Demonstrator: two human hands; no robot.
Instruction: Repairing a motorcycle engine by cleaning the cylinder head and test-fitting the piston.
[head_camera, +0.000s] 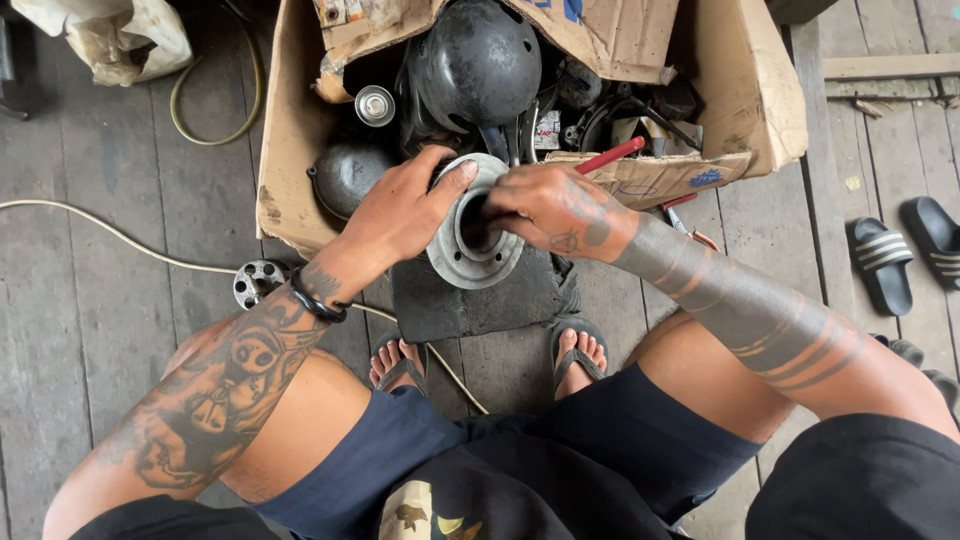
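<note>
A round grey metal housing (470, 255) with a flanged rim and a hollow centre rests on a dark slab (480, 300) in front of my feet. My left hand (400, 210) grips its left side, thumb on the rim. My right hand (550, 205) holds a red-handled tool (612, 155), whose tip goes down into the housing's bore; the tip itself is hidden. Both forearms are tattooed, and a black band circles my left wrist.
A torn cardboard box (290, 150) behind holds dark metal parts, a domed black cover (480, 60) and a small can (375, 105). A perforated metal disc (258, 282) and a pale cord (100, 235) lie on the plank floor at left. Sandals (880, 262) sit at right.
</note>
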